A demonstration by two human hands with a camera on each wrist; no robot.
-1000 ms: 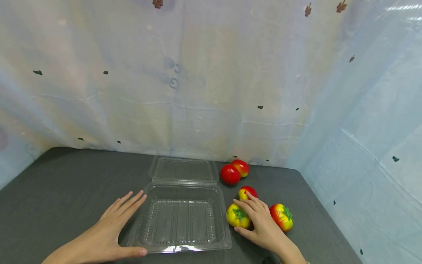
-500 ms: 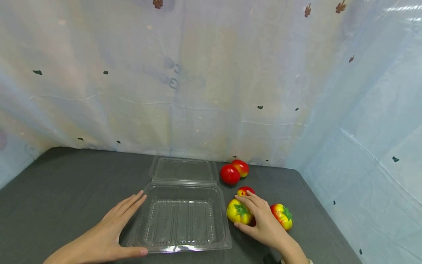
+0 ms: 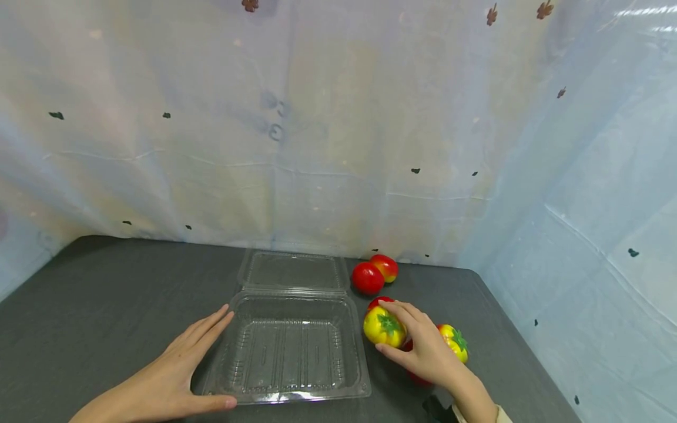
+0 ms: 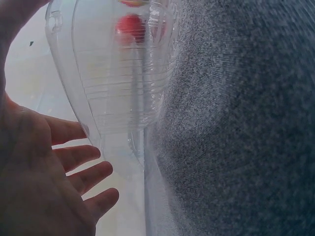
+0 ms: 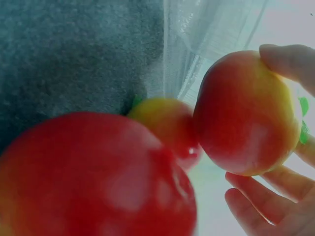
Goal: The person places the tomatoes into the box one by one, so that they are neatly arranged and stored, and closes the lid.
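An open clear plastic clamshell box [image 3: 288,395] lies with its lid [image 3: 293,273] folded back. My left hand [image 3: 174,370] spreads along its left side, thumb at the near left corner. In the left wrist view its straight fingers [image 4: 91,177] come right to the box rim. My right hand [image 3: 425,349] grips a red-and-yellow tomato [image 3: 379,329] with a green leafy top, just right of the box. The right wrist view shows this tomato [image 5: 246,113] between thumb and fingers, raised off the table. Another tomato [image 3: 378,302] is partly hidden behind it.
A mostly hidden red tomato [image 3: 420,378] lies under my right hand, and a red-and-yellow one [image 3: 456,343] sits to its right. Two more, a red tomato [image 3: 367,278] and a red-yellow one [image 3: 385,267], lie by the lid. Plastic sheeting [image 3: 338,147] hangs behind the dark table [image 3: 132,282].
My right hand has closed round the yellow-sided tomato and lifted it slightly up and away from me. The red tomato beneath now shows more. My left hand has stayed at the box.
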